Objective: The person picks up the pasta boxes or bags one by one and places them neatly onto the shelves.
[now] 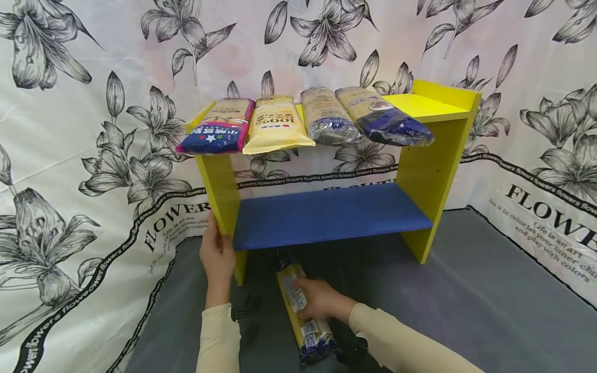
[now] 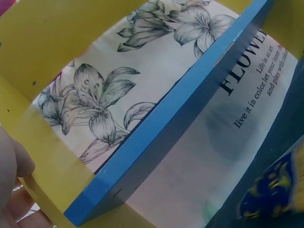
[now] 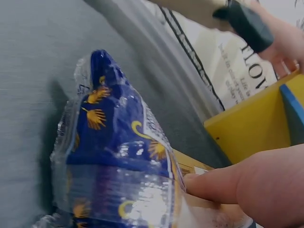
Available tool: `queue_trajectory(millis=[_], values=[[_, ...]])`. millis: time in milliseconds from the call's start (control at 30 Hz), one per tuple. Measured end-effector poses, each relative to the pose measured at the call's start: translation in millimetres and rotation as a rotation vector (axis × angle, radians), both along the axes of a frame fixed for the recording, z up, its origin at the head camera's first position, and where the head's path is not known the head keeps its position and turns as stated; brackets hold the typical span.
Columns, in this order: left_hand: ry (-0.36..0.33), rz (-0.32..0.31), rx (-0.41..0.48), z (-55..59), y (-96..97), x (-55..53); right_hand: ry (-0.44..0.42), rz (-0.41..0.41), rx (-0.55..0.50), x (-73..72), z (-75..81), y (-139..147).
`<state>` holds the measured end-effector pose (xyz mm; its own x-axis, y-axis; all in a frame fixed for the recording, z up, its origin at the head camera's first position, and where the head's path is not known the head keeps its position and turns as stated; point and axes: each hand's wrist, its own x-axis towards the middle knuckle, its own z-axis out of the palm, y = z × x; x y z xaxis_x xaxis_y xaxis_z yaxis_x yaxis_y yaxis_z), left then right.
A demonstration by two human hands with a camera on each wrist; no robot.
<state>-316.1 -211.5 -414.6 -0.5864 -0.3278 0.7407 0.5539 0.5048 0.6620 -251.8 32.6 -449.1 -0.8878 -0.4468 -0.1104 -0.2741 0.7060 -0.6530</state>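
Note:
My left hand [image 1: 218,259] grips the front edge of the yellow left side panel [image 1: 219,191] of a small shelf unit, thumb on one face and fingers round the other. Below the blue lower shelf [image 1: 326,215], my right hand [image 1: 322,299] grips a long blue-and-yellow plastic food packet [image 1: 296,311] about its middle. The packet slants, its far end by the space under the shelf and its near end towards me. In the right wrist view the blue end of the packet [image 3: 118,142] shows gold patterns, with the thumb [image 3: 237,185] pressed on its side.
On the yellow top board [image 1: 410,106] lie several packets side by side, jutting past its front edge: a blue-and-pink one [image 1: 219,127], a yellow one [image 1: 277,124] and two clear-and-blue ones. A flower-printed sheet [image 1: 116,155] stands behind. The dark grey table [image 1: 503,290] extends right.

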Motion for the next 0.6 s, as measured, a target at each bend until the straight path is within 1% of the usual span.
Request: queue_trajectory(millis=[100,167,267,333,400,500,600], values=[[-0.005,0.006,0.007,0.0,-5.6,0.8,-0.028,0.034,-0.024,11.7,0.1,16.5],[-0.013,0.011,0.012,0.5,-9.1,2.7,-0.075,0.047,-0.065,20.0,-0.4,28.3],[-0.018,0.015,0.022,1.0,-13.5,5.8,-0.116,0.062,-0.110,31.8,-1.2,48.8],[-0.021,0.023,0.025,1.3,-15.5,7.6,-0.158,0.065,-0.156,39.6,-1.1,64.0],[-0.023,0.025,0.031,0.9,-16.7,8.8,-0.153,0.074,-0.166,45.5,-1.6,80.5],[-0.021,0.031,0.038,0.4,-17.7,10.4,-0.153,0.078,-0.208,53.5,-4.7,105.9],[-0.022,0.043,0.037,0.2,-18.8,11.5,-0.105,0.071,-0.230,61.8,-9.8,130.9]])
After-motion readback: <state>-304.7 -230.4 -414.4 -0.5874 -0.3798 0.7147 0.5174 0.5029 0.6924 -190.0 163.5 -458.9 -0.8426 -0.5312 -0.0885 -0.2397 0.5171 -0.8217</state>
